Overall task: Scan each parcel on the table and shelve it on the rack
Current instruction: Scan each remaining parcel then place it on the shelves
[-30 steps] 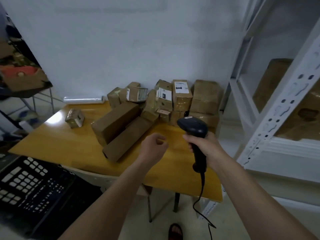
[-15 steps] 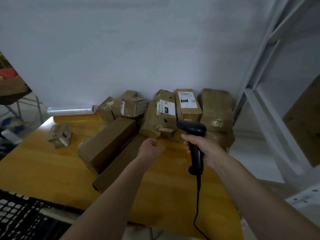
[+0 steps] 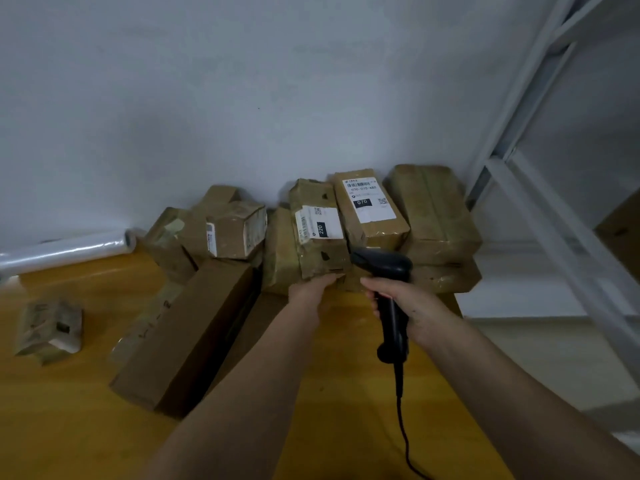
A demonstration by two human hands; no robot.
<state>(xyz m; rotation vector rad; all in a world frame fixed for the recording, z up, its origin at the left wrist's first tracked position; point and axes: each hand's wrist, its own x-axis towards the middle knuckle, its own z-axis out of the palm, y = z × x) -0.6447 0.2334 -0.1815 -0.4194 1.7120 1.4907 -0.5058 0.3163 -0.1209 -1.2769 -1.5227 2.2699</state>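
Several brown taped parcels are piled against the wall at the back of the wooden table. My left hand reaches the bottom edge of the parcel with the "220" label and touches it; whether it grips is unclear. My right hand holds a black barcode scanner by its handle, its head level with that parcel's lower corner. Right of it stand a parcel labelled "070" and two stacked wrapped parcels. Two long cartons lie left of my arm.
A white metal rack stands to the right with a brown box on a shelf. A roll of clear film lies by the wall at left. A small wrapped parcel sits alone near the left edge.
My view has moved closer to the pile. My left hand went forward from mid-table to the bottom of the "220" parcel. The scanner moved forward with my right hand.
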